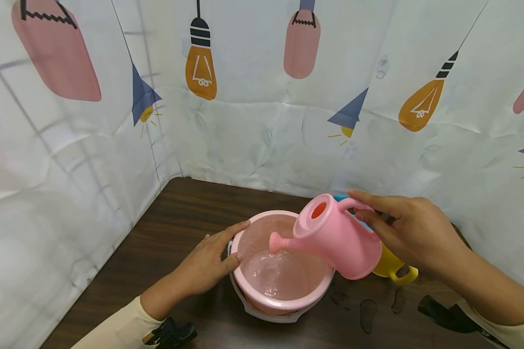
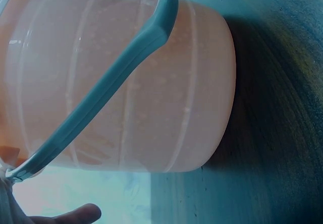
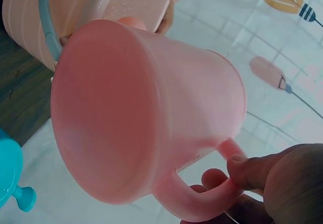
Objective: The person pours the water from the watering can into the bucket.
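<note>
My right hand [image 1: 412, 232] grips the handle of a pink watering can [image 1: 336, 237], thumb and fingers curled round it. Tilted left, the can holds its spout over a pink bucket [image 1: 284, 304]. Water in the bucket shows ripples and bubbles; a falling stream is hard to make out. Across the bucket's left rim rests my left hand [image 1: 205, 264], its fingers spread and fairly straight. In the left wrist view the bucket's carrying handle [image 2: 106, 88] hangs down along its side. The right wrist view shows the can's round base [image 3: 106, 113].
Behind the pink can is a yellow vessel with a handle [image 1: 403, 276], and a blue watering can [image 3: 10, 168] partly shows. Small puddles [image 1: 368, 312] lie on the dark wooden table [image 1: 179, 213]. A patterned white sheet [image 1: 253, 131] hangs behind and to the left.
</note>
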`<state>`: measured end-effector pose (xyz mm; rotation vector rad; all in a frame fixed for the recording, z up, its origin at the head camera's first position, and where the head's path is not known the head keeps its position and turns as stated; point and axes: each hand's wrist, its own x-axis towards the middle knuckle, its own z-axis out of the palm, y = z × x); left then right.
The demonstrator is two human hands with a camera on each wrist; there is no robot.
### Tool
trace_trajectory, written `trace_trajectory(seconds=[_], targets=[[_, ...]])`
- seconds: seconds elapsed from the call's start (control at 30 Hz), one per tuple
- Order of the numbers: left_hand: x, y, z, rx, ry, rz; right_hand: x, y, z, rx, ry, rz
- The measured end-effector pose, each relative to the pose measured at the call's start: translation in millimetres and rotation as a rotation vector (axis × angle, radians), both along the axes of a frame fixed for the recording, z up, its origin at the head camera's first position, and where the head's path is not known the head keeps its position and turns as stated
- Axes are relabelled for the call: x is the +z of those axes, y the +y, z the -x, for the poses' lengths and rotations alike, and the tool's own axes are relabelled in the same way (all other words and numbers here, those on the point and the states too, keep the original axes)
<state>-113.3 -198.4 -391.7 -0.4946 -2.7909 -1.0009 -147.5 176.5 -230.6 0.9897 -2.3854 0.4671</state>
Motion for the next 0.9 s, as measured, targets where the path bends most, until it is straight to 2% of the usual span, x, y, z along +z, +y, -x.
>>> trace_trajectory(seconds=[0.9], targets=[[1.6,0.7,-0.8,0.005,-0.003,0.001,5.9,-8.3,1.3,0.014,-0.006,-0.060]])
